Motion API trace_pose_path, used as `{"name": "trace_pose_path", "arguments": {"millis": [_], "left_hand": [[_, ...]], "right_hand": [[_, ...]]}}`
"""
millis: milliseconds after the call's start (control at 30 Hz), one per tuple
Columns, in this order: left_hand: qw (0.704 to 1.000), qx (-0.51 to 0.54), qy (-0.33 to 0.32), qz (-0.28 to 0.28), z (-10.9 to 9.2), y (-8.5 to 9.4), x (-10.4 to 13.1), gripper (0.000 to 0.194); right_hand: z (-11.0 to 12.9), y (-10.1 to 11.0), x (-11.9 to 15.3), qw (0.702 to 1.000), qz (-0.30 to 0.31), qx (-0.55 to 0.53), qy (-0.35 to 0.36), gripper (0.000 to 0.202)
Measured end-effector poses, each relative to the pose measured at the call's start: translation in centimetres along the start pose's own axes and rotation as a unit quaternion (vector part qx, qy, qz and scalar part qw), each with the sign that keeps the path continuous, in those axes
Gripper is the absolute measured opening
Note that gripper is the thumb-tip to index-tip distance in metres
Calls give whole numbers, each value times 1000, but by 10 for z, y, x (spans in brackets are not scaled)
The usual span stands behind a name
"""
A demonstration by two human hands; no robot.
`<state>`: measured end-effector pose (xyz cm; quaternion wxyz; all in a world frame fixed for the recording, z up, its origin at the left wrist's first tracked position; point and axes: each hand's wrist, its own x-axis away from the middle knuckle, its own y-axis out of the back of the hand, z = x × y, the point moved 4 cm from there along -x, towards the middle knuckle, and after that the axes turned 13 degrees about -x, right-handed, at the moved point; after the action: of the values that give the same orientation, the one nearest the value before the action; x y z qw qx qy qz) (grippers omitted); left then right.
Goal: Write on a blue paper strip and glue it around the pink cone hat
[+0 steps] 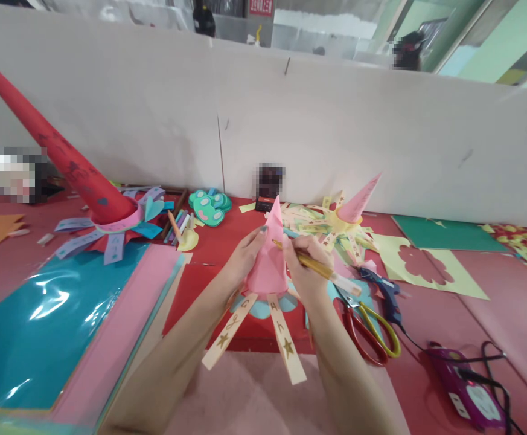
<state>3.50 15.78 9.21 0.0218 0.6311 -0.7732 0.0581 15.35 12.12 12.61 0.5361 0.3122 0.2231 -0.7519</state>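
Observation:
A pink paper cone (267,269) stands upright in front of me, with cream paper strips (285,343) fanning out from its base, marked with letters and stars. My left hand (249,249) is closed around the cone's left side, thumb near the tip. In my right hand (309,257) is a gold marker pen (320,266), its tip at the cone's right face. Below the cone lies a light blue scalloped paper piece (259,308), partly covered. Beside my right forearm rest scissors (367,332) with one red and one yellow handle.
A tall red paper cone (82,181) leans at left, behind blue and pink sheets (82,338). Another pink cone (357,202) stands at back right. A blue glue gun (383,293) and a purple power strip (466,386) with a cable lie right. A white partition (154,109) bounds the table.

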Motion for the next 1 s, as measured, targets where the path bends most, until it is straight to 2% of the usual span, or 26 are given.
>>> {"name": "trace_pose_path", "arguments": {"millis": [100,267,400,567,1000], "left_hand": [[1000,7,1,-5,1,0,-1,37],[1000,20,-1,-12,4,0,-2,37],[1000,28,-3,-12,2,0,-2,38],[999,31,-4,-12,0,0,-2,38],[1000,12,1,-19,3,2,-2,36]], "right_hand": [[1,0,0,1000,13,-6,14,25],[-1,1,2,1000,-3,18,13,29],[-3,0,3,1000,-11,-5,21,34],[-4,-1,3,999,-1,-1,39,36],[0,-3,2,998,9,21,53,31]]}}
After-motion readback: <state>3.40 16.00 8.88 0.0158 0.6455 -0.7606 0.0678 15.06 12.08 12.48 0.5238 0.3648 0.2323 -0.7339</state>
